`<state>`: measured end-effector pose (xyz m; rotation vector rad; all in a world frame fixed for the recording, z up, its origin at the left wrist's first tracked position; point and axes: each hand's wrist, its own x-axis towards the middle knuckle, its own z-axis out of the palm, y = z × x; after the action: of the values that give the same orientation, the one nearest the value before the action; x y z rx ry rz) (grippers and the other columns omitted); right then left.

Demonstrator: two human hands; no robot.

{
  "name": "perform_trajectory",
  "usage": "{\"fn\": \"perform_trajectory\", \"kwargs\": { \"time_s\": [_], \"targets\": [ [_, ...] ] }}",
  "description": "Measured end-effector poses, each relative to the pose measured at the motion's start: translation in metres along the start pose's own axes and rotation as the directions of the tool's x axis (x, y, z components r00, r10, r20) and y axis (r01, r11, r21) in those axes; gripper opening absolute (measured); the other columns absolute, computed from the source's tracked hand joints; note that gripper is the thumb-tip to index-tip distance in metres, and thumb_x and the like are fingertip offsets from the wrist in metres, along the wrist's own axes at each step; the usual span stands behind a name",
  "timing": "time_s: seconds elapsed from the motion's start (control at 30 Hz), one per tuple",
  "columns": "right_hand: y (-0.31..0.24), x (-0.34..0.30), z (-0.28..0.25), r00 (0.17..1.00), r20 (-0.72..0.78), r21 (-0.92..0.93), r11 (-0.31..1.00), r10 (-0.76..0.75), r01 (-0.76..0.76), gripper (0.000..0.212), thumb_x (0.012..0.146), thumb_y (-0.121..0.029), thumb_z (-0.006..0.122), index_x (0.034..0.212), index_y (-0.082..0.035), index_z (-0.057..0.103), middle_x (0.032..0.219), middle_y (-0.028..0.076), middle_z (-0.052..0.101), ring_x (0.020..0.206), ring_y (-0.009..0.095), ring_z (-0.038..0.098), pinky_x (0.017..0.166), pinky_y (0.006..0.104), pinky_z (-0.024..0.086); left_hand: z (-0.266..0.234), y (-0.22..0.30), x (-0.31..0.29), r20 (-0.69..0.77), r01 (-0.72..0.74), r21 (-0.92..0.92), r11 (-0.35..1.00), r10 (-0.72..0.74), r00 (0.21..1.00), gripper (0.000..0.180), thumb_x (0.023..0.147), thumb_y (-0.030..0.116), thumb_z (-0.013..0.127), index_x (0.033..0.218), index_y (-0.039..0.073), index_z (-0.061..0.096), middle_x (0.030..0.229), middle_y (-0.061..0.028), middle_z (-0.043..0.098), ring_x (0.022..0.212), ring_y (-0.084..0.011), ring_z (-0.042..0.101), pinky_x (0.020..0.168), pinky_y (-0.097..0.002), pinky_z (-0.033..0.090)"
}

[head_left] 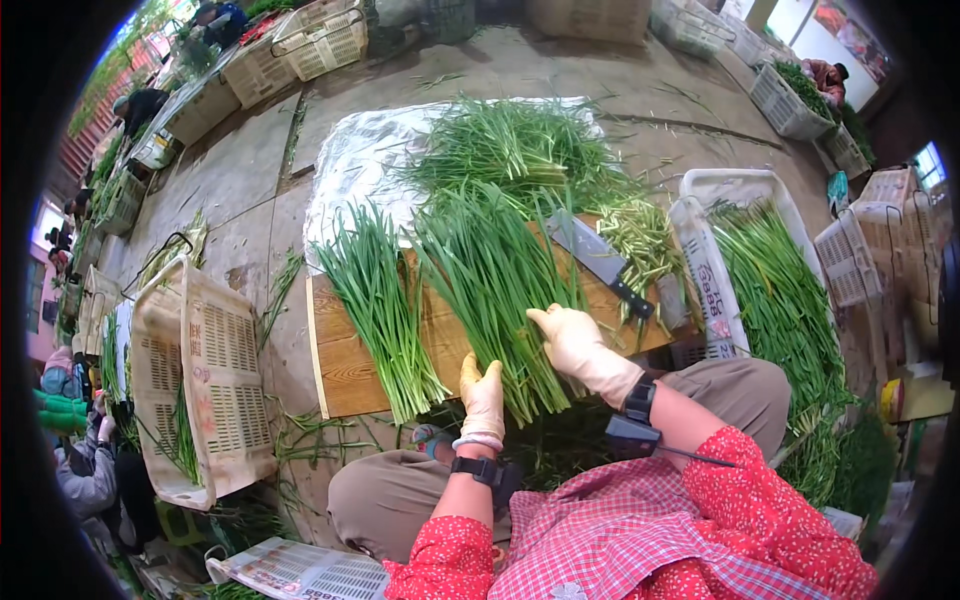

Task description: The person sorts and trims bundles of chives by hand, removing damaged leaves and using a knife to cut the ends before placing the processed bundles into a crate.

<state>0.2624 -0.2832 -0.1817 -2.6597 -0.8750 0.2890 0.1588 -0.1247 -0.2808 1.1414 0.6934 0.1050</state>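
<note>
Lying between the two gloved hands, the middle bundle of long green stalks runs from far left, where its leaf tips spread, to near right, where its pale ends reach past the near edge of the wooden desk. The left hand is at its left side, close to the pale ends; the right hand is at its right side, a little farther up the stalks. Both touch it, so neither is clearly nearer. The right fingers are clamped on the stalks, partly hidden beneath the hand; the left thumb and forefinger stand slightly apart, and whether they pinch any stalks cannot be told.

Just left of the middle bundle, a second bundle lies on the desk along much the same slant. To the right, a knife has its blade toward far left and its black handle toward near right, beside the trimmings.

Printed characters and digits mark the left wall of the white crate on the right; fainter red marks show on the tan crate at left. The knife shows no readable lettering.
</note>
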Motion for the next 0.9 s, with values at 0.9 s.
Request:
{"fn": "perform_trajectory", "kwargs": {
  "time_s": [0.9],
  "targets": [
    [-0.03, -0.02, -0.044, 0.953, 0.284, 0.364, 0.931, -0.11, -0.001, 0.041, 0.081, -0.024, 0.07, 0.121, -0.015, 0.063, 0.101, 0.01, 0.07, 0.092, 0.024, 0.069, 0.081, 0.037, 0.054, -0.007, 0.003, 0.005, 0.01, -0.001, 0.089, 0.996, 0.0, 1.0, 0.071, 0.078, -0.011, 0.059, 0.144, -0.006, 0.033, 0.132, -0.0174, 0.054, 0.109, -0.0232, 0.058, 0.087, -0.0305, 0.05]
  ]
}}
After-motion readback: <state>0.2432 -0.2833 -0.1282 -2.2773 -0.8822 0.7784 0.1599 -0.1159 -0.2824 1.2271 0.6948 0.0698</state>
